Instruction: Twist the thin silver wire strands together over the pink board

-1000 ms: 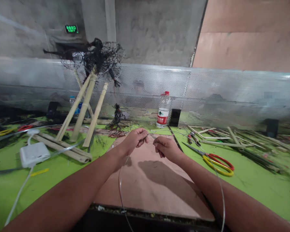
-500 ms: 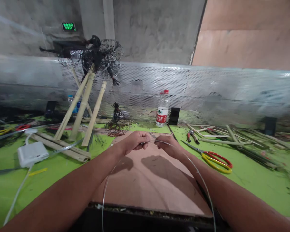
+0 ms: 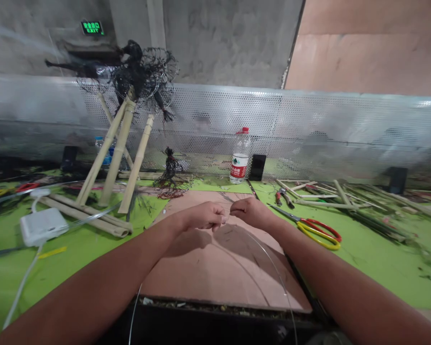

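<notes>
Over the brown board (image 3: pixel 208 282), my left hand (image 3: pixel 207 215) is closed, fingers pinched on a thin wire (image 3: pixel 273 261). My right hand (image 3: pixel 249 211) faces it a small gap away, also closed in a pinch at the wire. From between the hands the pale wire arcs down on the right, and another stretch shows below my left forearm, running off the bottom edge. The wire's ends are too fine to make out at the fingertips. Scissors (image 3: pixel 316 231) with one red and one yellow handle lie beside my right forearm.
Bamboo poles (image 3: pixel 117 153) carrying a tangle of black wire (image 3: pixel 140 72) stand at the left. A water bottle (image 3: pixel 240 160) and a black phone (image 3: pixel 257 167) stand at the back. Pliers (image 3: pixel 283 197) and bamboo strips (image 3: pixel 323 203) lie right; a white adapter box (image 3: pixel 43 226) lies left.
My hands have turned slightly at the fingertips, and the left fingers now point more downward. The wire loop hangs lower on the right. The whole view has shifted a little.
</notes>
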Tool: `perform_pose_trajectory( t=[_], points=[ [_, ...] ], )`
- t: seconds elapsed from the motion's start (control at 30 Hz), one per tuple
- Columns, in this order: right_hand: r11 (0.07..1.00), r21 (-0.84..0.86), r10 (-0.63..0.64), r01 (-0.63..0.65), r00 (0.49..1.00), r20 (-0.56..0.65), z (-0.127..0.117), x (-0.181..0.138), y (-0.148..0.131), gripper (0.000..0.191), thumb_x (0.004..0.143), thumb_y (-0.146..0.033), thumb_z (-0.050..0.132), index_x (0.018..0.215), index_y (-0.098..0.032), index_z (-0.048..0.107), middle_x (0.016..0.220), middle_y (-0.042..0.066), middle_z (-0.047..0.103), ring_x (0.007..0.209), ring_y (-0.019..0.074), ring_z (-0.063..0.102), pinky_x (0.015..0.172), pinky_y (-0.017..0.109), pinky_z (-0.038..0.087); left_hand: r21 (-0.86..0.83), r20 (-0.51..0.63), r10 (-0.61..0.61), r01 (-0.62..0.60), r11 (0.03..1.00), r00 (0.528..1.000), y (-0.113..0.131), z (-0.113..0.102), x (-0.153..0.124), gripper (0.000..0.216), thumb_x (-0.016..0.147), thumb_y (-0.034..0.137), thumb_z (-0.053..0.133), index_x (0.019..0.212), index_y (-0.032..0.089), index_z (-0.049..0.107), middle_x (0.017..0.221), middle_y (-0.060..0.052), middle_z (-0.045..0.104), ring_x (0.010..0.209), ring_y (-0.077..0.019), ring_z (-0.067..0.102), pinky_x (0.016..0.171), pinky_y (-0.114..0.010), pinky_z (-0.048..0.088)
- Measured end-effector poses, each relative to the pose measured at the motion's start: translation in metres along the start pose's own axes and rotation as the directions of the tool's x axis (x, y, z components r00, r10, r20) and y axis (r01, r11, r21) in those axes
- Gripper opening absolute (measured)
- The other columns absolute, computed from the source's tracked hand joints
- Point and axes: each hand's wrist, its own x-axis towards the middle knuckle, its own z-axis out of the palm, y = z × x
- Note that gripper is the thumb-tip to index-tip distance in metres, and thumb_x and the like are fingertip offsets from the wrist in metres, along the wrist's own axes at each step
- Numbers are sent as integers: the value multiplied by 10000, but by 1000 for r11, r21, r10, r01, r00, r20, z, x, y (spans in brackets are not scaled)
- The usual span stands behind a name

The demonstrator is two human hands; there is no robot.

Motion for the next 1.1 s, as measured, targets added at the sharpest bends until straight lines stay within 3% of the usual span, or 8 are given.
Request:
perform_pose_trajectory(
  t=[0.17, 0.3, 0.5, 0.63, 0.9, 1.1],
  points=[
    [982, 177, -80, 61, 992, 99, 2, -2, 5, 209, 790, -213, 479, 838, -185, 680, 767, 32, 659, 657, 123, 550, 627, 221, 396, -34, 3, 3, -3, 999, 1000, 8, -1, -3, 147, 655, 297, 566, 588, 171, 533, 497, 10, 508, 403, -73, 332, 410, -217, 242],
    [961, 275, -79, 31, 983, 165, 0, -1, 2, 194, 764, -216, 501, 805, -165, 685, 675, 22, 639, 583, 112, 526, 554, 206, 386, -18, 50, 6, -5, 1000, 999, 12, -1, 0, 130, 657, 302, 568, 634, 180, 530, 526, 16, 482, 457, -92, 392, 436, -214, 290],
    [983, 154, -110, 99, 992, 65, 3, 1, -4, 193, 778, -232, 501, 732, -162, 675, 677, 39, 636, 598, 115, 513, 584, 218, 370, 16, 51, -32, 31, 999, 998, 12, 3, -2, 182, 688, 338, 546, 618, 172, 520, 514, 21, 479, 407, -72, 334, 398, -213, 237],
    [990, 61, -129, 125, 990, 59, 12, 1, 2, 215, 786, -215, 494, 641, -156, 640, 582, 18, 581, 524, 94, 448, 535, 208, 324, -26, 0, -26, 26, 999, 1000, 9, 6, 0, 193, 701, 347, 531, 627, 169, 525, 513, 19, 489, 393, -68, 321, 392, -214, 231],
    [942, 334, -64, 20, 990, 122, 12, -1, 0, 162, 788, -218, 479, 751, -150, 621, 661, -1, 567, 600, 95, 486, 548, 178, 365, 37, -40, 14, -12, 999, 999, 1, 1, 6, 172, 671, 330, 543, 637, 162, 563, 512, 10, 484, 415, -78, 350, 405, -215, 245],
    [938, 345, -88, 23, 981, 173, 12, 0, 1, 158, 773, -230, 511, 753, -135, 636, 650, -3, 573, 597, 93, 480, 556, 173, 361, 141, -44, 0, 6, 990, 999, -5, 1, 5, 159, 684, 290, 493, 591, 162, 511, 500, 28, 439, 403, -64, 311, 389, -208, 221]
  ],
)
